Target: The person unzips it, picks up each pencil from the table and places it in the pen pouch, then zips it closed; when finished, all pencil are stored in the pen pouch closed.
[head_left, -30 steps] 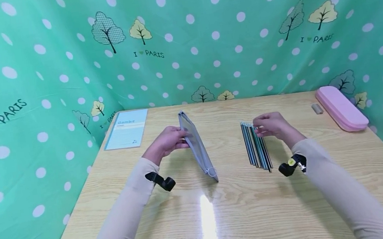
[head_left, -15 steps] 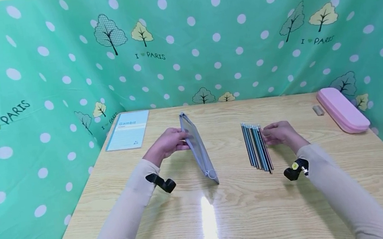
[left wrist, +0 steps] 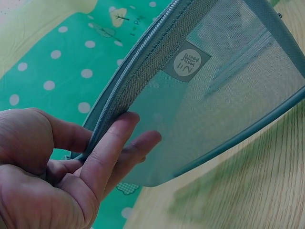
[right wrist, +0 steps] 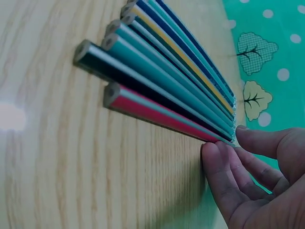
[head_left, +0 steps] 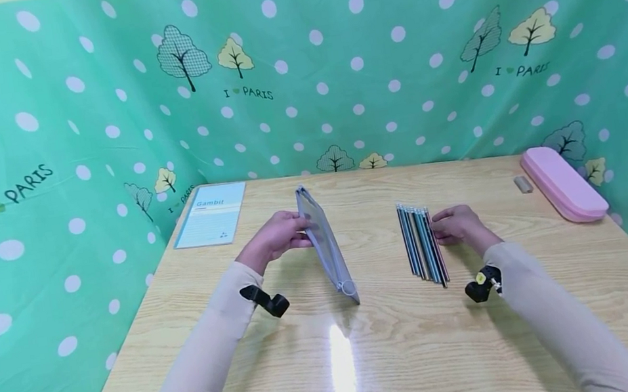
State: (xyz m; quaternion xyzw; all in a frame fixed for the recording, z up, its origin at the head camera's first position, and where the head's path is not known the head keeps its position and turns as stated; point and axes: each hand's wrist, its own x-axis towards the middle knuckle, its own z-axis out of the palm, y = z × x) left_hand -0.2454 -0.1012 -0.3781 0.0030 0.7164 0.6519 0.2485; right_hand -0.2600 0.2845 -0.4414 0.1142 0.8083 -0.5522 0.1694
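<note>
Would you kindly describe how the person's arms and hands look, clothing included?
Both arms wear plain, long, pale beige sleeves reaching the wrists. The left wrist camera and right wrist camera are black and curved; the right one has a yellow spot and shiny metal. The left hand and right hand wear no gloves.

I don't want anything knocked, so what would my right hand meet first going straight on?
The red pencil, nearest of the pencils; the right hand seems right at its end, though actual contact is unclear.
</note>
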